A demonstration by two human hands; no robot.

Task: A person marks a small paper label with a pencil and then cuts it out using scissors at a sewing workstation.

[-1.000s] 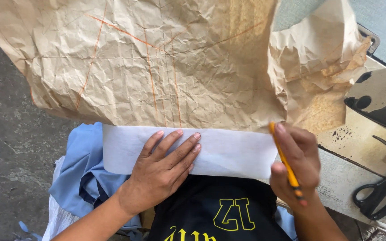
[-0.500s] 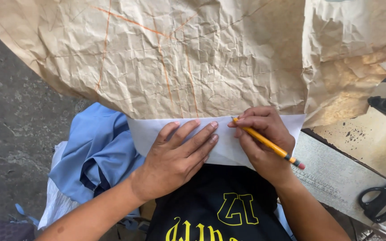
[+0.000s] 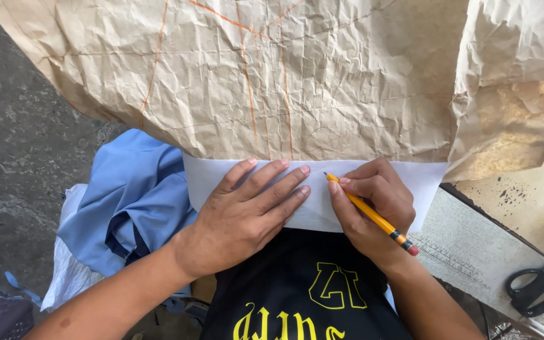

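Grey, stained concrete floor [image 3: 14, 145] fills the left side of the view, bare down to a dark woven corner at the bottom edge. Nearest the camera lies a black garment with yellow print [image 3: 303, 296], spread between the person's two forearms. Just above it, the left hand [image 3: 243, 217] lies flat and open, fingers spread, pressing down on a strip of white paper [image 3: 423, 182] whose lower edge hangs over the black garment. Beside it, almost touching, the right hand [image 3: 373, 211] is closed around a yellow pencil with a red eraser end [image 3: 373, 215]; the pencil's tip rests on the white strip near the left fingertips, and its eraser end points down to the right. Left of the left hand, a rumpled light blue cloth [image 3: 127, 201] bulges from under the papers over a white bag-like cloth [image 3: 64, 277].

Farther up, a large crumpled brown paper sheet with orange drawn lines [image 3: 253, 82] overlaps the top edge of the white strip and runs out of view at the top. Its right part folds over, showing a ragged, yellower underside. At the right, a worn pale tabletop [image 3: 524, 201] shows clear room beyond the sheet's edge, with black-handled scissors [image 3: 539, 286] lying near the lower right corner, well apart from the right hand.
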